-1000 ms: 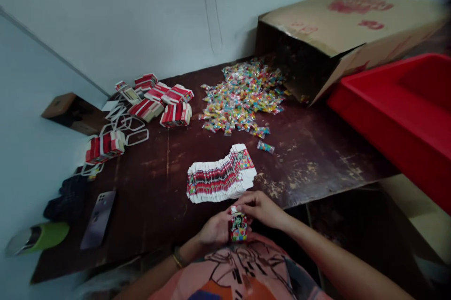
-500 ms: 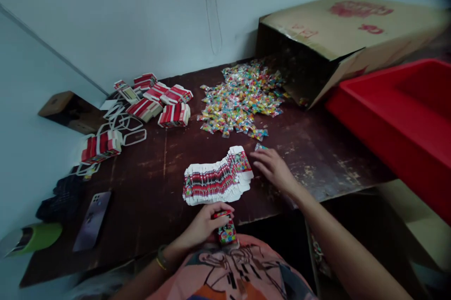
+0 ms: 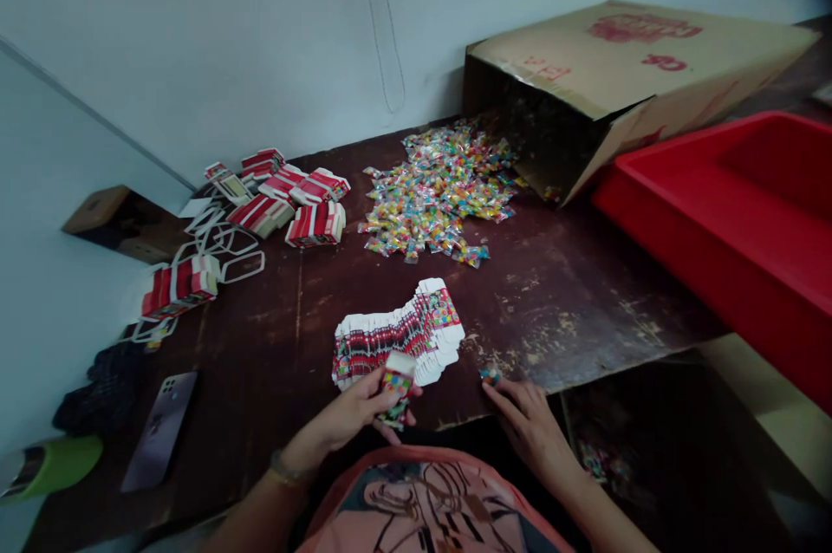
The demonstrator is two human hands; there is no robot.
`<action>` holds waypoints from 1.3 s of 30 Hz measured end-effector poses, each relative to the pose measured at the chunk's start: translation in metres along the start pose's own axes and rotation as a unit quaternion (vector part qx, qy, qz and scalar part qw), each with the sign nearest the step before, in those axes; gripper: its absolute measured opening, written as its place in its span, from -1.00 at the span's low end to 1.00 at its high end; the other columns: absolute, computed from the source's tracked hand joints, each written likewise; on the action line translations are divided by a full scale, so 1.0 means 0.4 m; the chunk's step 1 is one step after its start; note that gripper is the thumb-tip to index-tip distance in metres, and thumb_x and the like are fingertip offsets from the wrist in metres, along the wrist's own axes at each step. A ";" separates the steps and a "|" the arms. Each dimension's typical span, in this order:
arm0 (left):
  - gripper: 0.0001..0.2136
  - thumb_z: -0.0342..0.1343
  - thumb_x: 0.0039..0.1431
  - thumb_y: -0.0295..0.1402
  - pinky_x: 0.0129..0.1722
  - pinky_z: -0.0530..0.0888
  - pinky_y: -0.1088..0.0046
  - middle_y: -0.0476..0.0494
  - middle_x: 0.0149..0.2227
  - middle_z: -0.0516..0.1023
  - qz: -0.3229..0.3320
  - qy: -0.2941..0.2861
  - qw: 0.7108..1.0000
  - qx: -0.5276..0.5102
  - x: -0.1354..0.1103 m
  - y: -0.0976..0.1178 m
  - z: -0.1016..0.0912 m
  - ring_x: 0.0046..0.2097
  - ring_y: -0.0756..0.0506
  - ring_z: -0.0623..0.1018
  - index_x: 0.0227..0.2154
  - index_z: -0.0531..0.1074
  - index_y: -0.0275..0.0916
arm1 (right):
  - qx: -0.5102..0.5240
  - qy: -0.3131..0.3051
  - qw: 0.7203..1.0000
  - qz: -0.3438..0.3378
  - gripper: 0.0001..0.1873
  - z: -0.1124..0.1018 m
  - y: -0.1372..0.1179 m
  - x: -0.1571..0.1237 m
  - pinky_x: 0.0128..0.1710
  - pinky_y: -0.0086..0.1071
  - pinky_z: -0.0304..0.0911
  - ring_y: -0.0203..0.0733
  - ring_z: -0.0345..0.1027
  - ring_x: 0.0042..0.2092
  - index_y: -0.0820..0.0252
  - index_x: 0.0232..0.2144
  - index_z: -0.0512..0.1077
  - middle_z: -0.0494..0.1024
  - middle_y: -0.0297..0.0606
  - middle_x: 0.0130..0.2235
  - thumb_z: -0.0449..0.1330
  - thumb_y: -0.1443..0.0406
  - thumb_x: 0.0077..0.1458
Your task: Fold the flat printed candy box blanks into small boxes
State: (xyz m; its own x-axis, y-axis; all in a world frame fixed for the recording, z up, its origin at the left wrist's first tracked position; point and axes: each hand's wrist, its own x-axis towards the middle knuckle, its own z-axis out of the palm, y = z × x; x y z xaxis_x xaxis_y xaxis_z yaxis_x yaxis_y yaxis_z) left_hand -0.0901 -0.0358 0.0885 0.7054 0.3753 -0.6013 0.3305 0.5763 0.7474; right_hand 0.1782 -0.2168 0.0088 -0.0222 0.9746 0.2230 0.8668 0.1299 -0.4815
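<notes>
My left hand (image 3: 357, 406) grips a small printed candy box (image 3: 398, 380), tilted, with a white end facing up. It is in front of a fanned row of flat printed cartons (image 3: 390, 336) on the dark table. My right hand (image 3: 529, 423) is near the table's front edge, with a small clear candy packet (image 3: 489, 376) at its fingertips. The fingers partly cover that packet. Farther back lies a wide heap of colourful candy packets (image 3: 442, 193).
An open cardboard box (image 3: 624, 59) lies on its side behind the heap. A red tray (image 3: 708, 250) stands at the right. Bundled cartons (image 3: 315, 224), white bands (image 3: 243, 265), a phone (image 3: 159, 430) and a green cylindrical object (image 3: 71, 466) are at the left.
My right hand has drawn back toward me, bringing the candy packet to the table's front edge. My left hand has lifted and turned the candy box, its white end now showing.
</notes>
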 end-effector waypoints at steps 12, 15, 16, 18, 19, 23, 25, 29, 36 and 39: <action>-0.54 0.14 0.11 -0.30 -0.40 0.50 0.49 -0.14 -0.11 0.42 0.049 -0.043 0.996 0.064 0.141 -0.031 0.164 -0.21 -0.06 0.44 0.10 0.28 -0.17 | 0.293 0.108 0.942 0.126 -0.81 -0.144 -0.075 0.192 -0.22 -0.37 0.36 -0.19 0.45 -0.22 0.13 -0.27 0.54 0.57 -0.20 -0.28 0.13 0.25 0.23; -0.54 0.09 0.13 -0.37 -0.37 0.48 0.50 -0.12 -0.11 0.40 0.052 -0.030 0.993 0.102 0.130 -0.027 0.166 -0.23 -0.03 0.44 0.12 0.25 -0.16 | 0.270 0.112 0.952 0.087 -0.81 -0.136 -0.069 0.226 -0.20 -0.36 0.34 -0.19 0.43 -0.20 0.14 -0.24 0.53 0.56 -0.20 -0.26 0.11 0.26 0.25; -0.54 0.09 0.12 -0.38 -0.38 0.48 0.50 -0.13 -0.11 0.38 0.056 -0.019 0.992 0.112 0.127 -0.023 0.164 -0.23 -0.04 0.43 0.11 0.26 -0.17 | 0.252 0.099 0.961 0.060 -0.80 -0.131 -0.068 0.231 -0.20 -0.35 0.32 -0.19 0.41 -0.19 0.14 -0.22 0.52 0.55 -0.19 -0.25 0.09 0.27 0.26; -0.55 0.10 0.10 -0.38 -0.42 0.49 0.51 -0.13 -0.13 0.36 0.059 0.004 0.990 0.128 0.121 -0.017 0.160 -0.24 -0.04 0.43 0.09 0.26 -0.19 | 0.184 0.068 0.981 0.006 -0.79 -0.122 -0.068 0.233 -0.20 -0.30 0.26 -0.17 0.37 -0.20 0.13 -0.20 0.52 0.56 -0.18 -0.24 0.07 0.28 0.27; -0.54 0.10 0.10 -0.38 -0.44 0.49 0.51 -0.13 -0.15 0.35 0.059 0.012 0.989 0.135 0.118 -0.015 0.159 -0.25 -0.04 0.43 0.09 0.25 -0.19 | 0.140 0.057 0.988 -0.010 -0.78 -0.120 -0.066 0.232 -0.20 -0.28 0.23 -0.16 0.34 -0.21 0.12 -0.20 0.52 0.56 -0.18 -0.25 0.07 0.29 0.28; -0.48 0.09 0.12 -0.36 -0.48 0.49 0.52 -0.16 -0.11 0.36 0.050 0.010 0.986 0.158 0.113 -0.016 0.155 -0.26 -0.04 0.43 0.17 0.17 -0.16 | 0.039 0.030 0.999 -0.009 -0.76 -0.126 -0.063 0.234 -0.23 -0.27 0.13 -0.15 0.28 -0.24 0.14 -0.24 0.53 0.56 -0.18 -0.28 0.05 0.29 0.29; -0.46 0.11 0.12 -0.34 -0.47 0.49 0.53 -0.18 -0.04 0.36 0.056 -0.004 0.985 0.166 0.114 -0.020 0.154 -0.23 -0.06 0.43 0.18 0.18 -0.13 | 0.076 -0.011 0.996 -0.034 -0.77 -0.126 -0.069 0.236 -0.23 -0.30 0.14 -0.17 0.29 -0.24 0.14 -0.25 0.53 0.56 -0.20 -0.29 0.06 0.27 0.29; -0.48 0.15 0.10 -0.17 -0.48 0.50 0.49 -0.20 -0.07 0.41 0.066 -0.010 0.988 0.141 0.116 -0.020 0.152 -0.21 -0.11 0.46 0.12 0.27 -0.17 | 0.249 -0.027 0.968 -0.022 -0.74 -0.104 -0.083 0.227 -0.19 -0.33 0.21 -0.20 0.35 -0.21 0.11 -0.13 0.50 0.58 -0.20 -0.24 0.01 0.28 0.30; -0.31 -0.15 0.13 0.20 -0.43 0.49 0.32 -0.26 -0.30 0.56 0.034 0.072 0.996 0.042 0.121 0.008 0.167 -0.35 -0.15 0.50 -0.06 0.45 -0.36 | 0.679 0.010 0.647 0.346 -0.63 -0.046 -0.089 0.193 -0.53 -0.53 0.16 -0.42 0.22 -0.49 0.11 -0.18 0.51 0.51 -0.34 -0.30 0.39 0.21 -0.10; -0.39 -0.06 0.14 0.13 -0.45 0.47 0.36 -0.24 -0.28 0.57 0.034 0.061 0.997 0.022 0.130 0.016 0.168 -0.30 -0.17 0.51 -0.05 0.44 -0.33 | 0.770 -0.025 0.520 0.369 -0.63 -0.047 -0.099 0.193 -0.55 -0.59 0.18 -0.48 0.20 -0.53 0.17 -0.23 0.53 0.46 -0.39 -0.44 0.44 0.25 -0.16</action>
State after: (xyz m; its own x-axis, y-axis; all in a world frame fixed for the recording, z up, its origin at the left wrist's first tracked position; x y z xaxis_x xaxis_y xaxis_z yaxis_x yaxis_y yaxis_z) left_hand -0.0089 -0.0615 0.0809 0.6464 0.4991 -0.5771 0.3147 0.5146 0.7976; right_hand 0.1516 -0.1501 0.0611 -0.0132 0.8617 -0.5073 -0.7780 -0.3276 -0.5361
